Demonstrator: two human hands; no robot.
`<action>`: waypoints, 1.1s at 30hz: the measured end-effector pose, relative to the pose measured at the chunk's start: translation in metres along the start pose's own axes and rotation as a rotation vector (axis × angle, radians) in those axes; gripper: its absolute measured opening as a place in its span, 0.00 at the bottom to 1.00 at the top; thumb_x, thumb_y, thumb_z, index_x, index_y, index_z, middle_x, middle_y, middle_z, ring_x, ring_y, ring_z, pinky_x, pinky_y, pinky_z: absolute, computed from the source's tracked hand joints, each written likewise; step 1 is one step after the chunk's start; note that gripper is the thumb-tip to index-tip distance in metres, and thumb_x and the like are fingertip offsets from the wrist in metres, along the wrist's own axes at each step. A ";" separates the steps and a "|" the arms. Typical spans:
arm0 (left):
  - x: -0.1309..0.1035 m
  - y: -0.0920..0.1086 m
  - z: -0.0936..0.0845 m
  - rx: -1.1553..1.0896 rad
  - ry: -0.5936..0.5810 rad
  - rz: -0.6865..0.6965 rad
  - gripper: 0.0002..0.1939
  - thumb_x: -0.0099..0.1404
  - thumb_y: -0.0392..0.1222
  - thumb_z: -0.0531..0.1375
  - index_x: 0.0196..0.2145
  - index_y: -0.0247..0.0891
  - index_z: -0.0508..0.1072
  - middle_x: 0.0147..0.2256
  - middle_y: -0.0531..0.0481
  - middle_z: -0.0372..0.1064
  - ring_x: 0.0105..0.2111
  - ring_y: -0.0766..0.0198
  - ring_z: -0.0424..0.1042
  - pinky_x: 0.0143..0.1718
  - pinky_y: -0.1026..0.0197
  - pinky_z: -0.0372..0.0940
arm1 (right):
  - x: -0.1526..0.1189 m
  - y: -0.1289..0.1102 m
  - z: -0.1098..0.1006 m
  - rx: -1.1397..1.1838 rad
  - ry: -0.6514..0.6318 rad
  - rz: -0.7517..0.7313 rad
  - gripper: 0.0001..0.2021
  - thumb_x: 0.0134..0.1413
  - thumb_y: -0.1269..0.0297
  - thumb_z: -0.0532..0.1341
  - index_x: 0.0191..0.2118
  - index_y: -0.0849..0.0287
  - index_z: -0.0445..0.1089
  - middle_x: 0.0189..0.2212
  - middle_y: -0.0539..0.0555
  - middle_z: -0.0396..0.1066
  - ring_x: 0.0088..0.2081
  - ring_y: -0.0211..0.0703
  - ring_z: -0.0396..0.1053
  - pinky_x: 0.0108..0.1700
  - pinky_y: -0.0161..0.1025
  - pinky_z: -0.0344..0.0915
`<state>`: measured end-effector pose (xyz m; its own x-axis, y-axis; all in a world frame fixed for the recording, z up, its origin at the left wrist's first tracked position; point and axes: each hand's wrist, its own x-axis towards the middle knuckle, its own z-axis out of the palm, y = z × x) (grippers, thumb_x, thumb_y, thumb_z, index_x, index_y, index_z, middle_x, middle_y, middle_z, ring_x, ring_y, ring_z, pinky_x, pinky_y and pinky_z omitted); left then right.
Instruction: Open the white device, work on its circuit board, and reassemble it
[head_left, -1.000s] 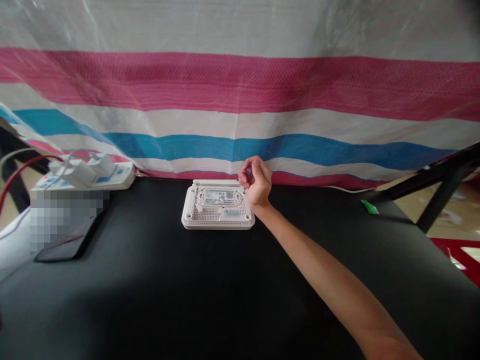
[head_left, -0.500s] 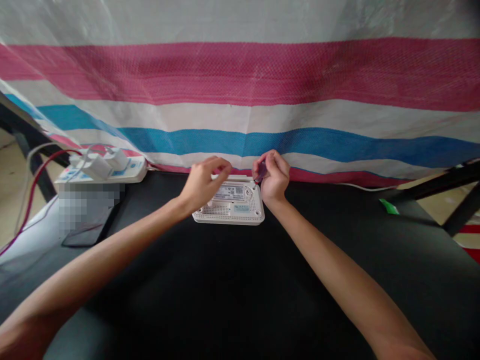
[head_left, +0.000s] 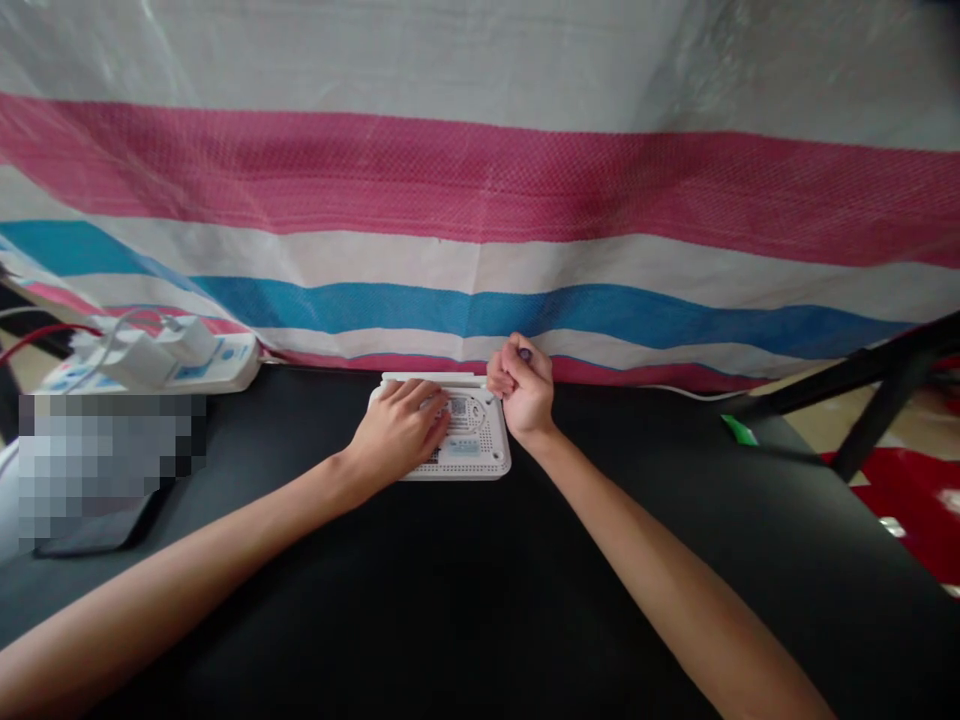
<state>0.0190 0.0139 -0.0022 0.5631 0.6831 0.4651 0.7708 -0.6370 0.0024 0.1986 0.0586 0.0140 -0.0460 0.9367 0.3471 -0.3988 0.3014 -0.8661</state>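
A white router [head_left: 472, 463] lies on the black table with its labelled, vented underside facing up. My left hand [head_left: 401, 425] rests over its left half, fingers laid out across the casing and covering part of the label. At the router's far right corner, my right hand [head_left: 525, 390] is a closed fist around a screwdriver. Only the purple end of the screwdriver handle [head_left: 525, 354] shows above the fist. The shaft and tip are hidden, so I cannot tell whether the tip touches the router.
To the left sits a white power strip [head_left: 236, 365] with chargers and cables plugged in. A dark flat device [head_left: 97, 535], partly blurred out, lies before it. A green scrap [head_left: 740, 430] is at the right. Striped sheeting [head_left: 480, 180] hangs behind the table.
My left hand has come down from above the router and now lies flat on it. The right fist has turned, with the handle end now upright. The view has shifted slightly.
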 end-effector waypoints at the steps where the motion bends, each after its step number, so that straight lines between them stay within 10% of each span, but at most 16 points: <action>1: 0.000 0.000 0.000 -0.006 -0.006 -0.005 0.14 0.73 0.41 0.53 0.47 0.32 0.75 0.45 0.40 0.75 0.43 0.51 0.74 0.44 0.49 0.69 | -0.002 0.000 0.000 -0.009 -0.013 -0.010 0.25 0.54 0.47 0.64 0.24 0.54 0.50 0.14 0.40 0.45 0.16 0.30 0.41 0.18 0.32 0.39; 11: -0.001 -0.002 0.003 -0.047 0.025 -0.003 0.14 0.73 0.41 0.53 0.47 0.33 0.75 0.44 0.40 0.75 0.43 0.51 0.74 0.43 0.48 0.70 | -0.005 -0.012 -0.004 0.030 -0.045 0.060 0.23 0.51 0.49 0.67 0.31 0.52 0.51 0.20 0.42 0.58 0.21 0.35 0.55 0.27 0.34 0.60; 33: -0.001 -0.004 0.003 -0.109 0.010 -0.004 0.14 0.73 0.42 0.53 0.48 0.34 0.75 0.45 0.40 0.74 0.44 0.51 0.73 0.46 0.47 0.69 | -0.008 -0.007 -0.003 0.040 0.004 0.001 0.21 0.55 0.45 0.64 0.35 0.51 0.53 0.17 0.38 0.51 0.19 0.34 0.49 0.27 0.33 0.59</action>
<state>0.0161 0.0168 -0.0049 0.5565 0.6824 0.4740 0.7357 -0.6698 0.1004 0.2044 0.0495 0.0160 -0.0425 0.9376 0.3451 -0.4349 0.2936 -0.8513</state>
